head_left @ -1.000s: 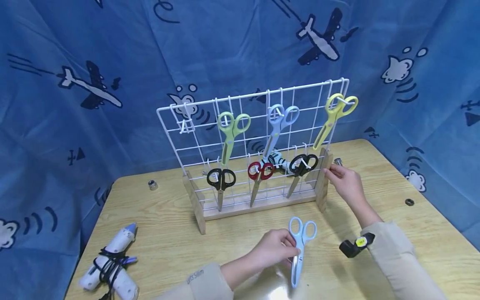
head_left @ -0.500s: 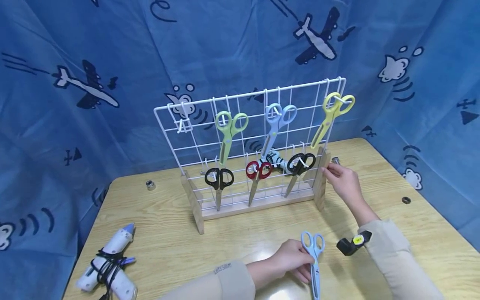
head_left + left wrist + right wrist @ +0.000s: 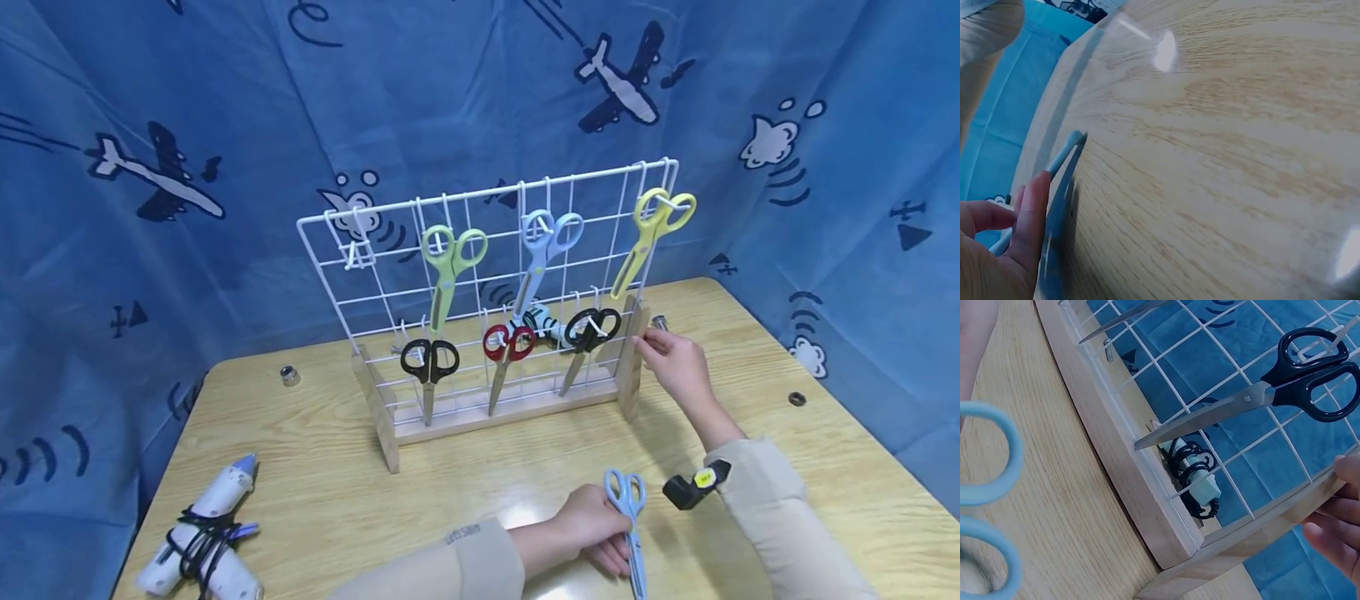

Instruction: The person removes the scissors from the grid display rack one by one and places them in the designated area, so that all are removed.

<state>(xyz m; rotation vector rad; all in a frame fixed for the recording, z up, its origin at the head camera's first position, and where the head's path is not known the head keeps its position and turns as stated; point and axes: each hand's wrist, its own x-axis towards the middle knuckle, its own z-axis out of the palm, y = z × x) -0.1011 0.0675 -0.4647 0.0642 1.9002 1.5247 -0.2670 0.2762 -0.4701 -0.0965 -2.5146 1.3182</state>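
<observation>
My left hand (image 3: 592,527) pinches light blue scissors (image 3: 636,550) by the blades, low in front of the rack, with the handle loops pointing away. In the left wrist view, the scissors (image 3: 1067,151) lie nearly edge-on, close over the table. My right hand (image 3: 678,365) grips the right wooden post of a white wire rack (image 3: 465,427). On its upper row hang green scissors (image 3: 444,282), blue scissors (image 3: 533,268) and yellow scissors (image 3: 639,243). Below them are black-handled scissors (image 3: 429,367), red-handled scissors (image 3: 502,360) and another black-handled pair (image 3: 1302,381).
A white hook (image 3: 351,254) shows at the rack's upper left. A white glue-gun-like tool (image 3: 225,492), wrapped in black cord, lies front left. A metal nut (image 3: 289,376), a dark nut (image 3: 797,399) and a bolt (image 3: 659,322) lie about the table. Blue cloth (image 3: 247,275) hangs behind.
My left hand has carried the light blue scissors to the right and nearer me, then slowed. The right hand keeps its grip on the post. The whole view has shifted slightly.
</observation>
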